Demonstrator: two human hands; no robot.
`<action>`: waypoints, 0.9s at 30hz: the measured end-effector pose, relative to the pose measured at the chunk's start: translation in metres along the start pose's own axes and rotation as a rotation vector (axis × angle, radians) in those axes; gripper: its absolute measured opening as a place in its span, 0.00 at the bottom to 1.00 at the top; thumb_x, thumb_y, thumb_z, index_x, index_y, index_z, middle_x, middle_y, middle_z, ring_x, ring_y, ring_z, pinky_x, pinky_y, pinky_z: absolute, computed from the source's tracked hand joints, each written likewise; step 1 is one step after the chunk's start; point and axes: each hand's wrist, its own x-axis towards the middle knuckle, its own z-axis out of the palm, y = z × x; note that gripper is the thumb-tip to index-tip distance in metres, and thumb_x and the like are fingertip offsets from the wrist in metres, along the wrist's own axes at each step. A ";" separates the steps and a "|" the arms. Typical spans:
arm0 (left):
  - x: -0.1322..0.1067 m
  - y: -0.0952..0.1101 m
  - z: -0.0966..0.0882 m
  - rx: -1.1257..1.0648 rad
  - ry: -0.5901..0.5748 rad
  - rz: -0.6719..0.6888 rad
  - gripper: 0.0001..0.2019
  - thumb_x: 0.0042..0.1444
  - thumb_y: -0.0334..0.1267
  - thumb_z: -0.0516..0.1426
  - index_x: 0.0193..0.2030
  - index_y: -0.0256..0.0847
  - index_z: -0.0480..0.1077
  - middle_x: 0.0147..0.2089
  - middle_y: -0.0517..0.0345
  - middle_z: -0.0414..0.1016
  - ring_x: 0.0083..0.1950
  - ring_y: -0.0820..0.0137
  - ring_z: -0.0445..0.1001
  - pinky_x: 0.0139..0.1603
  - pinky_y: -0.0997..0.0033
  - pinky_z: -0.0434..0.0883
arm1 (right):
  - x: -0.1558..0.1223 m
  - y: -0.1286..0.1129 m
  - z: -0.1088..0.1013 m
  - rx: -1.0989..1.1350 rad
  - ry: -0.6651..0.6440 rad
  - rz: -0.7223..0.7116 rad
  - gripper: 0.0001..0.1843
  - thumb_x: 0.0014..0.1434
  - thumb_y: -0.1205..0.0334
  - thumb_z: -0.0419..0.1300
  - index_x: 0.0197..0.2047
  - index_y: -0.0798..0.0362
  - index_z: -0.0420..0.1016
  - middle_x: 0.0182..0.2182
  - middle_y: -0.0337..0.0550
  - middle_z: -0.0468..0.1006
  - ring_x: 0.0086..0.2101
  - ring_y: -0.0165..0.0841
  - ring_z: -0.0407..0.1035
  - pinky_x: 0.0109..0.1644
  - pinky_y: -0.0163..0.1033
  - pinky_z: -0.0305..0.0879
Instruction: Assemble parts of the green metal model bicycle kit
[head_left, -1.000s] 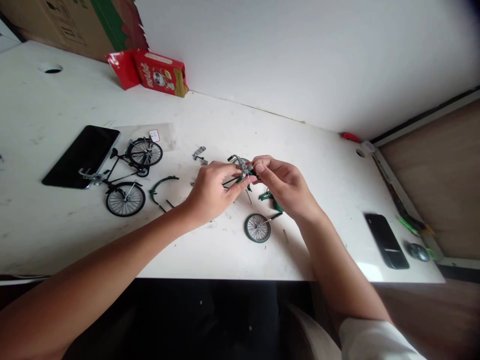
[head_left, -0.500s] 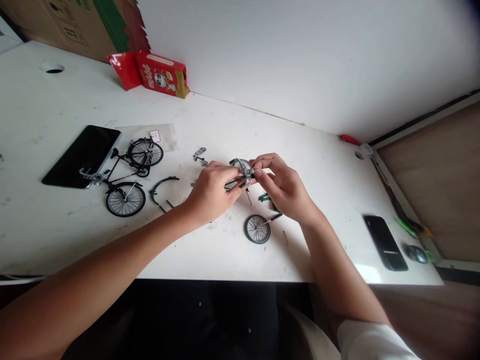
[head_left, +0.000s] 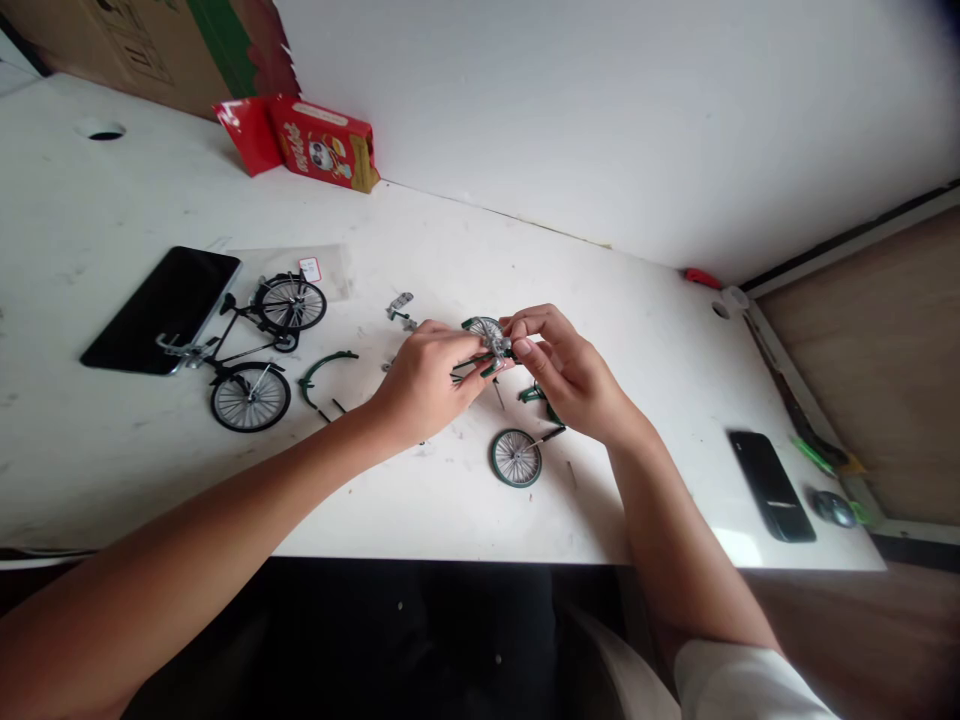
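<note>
Handlebars [head_left: 496, 345] sit slightly farther right and nearer the person than a second ago, tilted a bit differently; both hands otherwise about the same place. Left hand [head_left: 427, 385]: thumb and index closed on the green bike [head_left: 463, 368], gripping it near the handlebars; remaining fingers mostly hidden behind. Right hand [head_left: 574, 380]: thumb and index tips close together at the right side of the handlebars, touching or nearly so, other fingers curled; cannot tell if they pinch a small piece. Green bike is between the two hands, mid-table, held over the table [head_left: 420, 510]. Spoked wheel [head_left: 486, 328] shows just behind the handlebars.

Loose wheel [head_left: 516, 458] with a fork lies below the right hand; green part [head_left: 532, 394] partly hidden by that hand. Left of the left hand: green fender [head_left: 319, 366], small parts [head_left: 400, 305] a little farther back. Black bike [head_left: 250, 353] lies farther left, handlebars over the tablet [head_left: 154, 310], rear wheel by the clear bag [head_left: 330, 275]. Red box [head_left: 326, 148] at the back by the wall. Phone [head_left: 772, 487] and mouse [head_left: 832, 507] far right, near each other.
</note>
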 end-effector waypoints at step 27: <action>0.001 0.006 -0.003 -0.045 0.020 -0.048 0.19 0.70 0.44 0.63 0.28 0.40 0.71 0.25 0.61 0.77 0.27 0.72 0.71 0.38 0.66 0.72 | 0.004 -0.001 0.001 -0.013 0.139 -0.086 0.08 0.69 0.50 0.65 0.44 0.43 0.82 0.45 0.45 0.78 0.53 0.42 0.74 0.57 0.53 0.75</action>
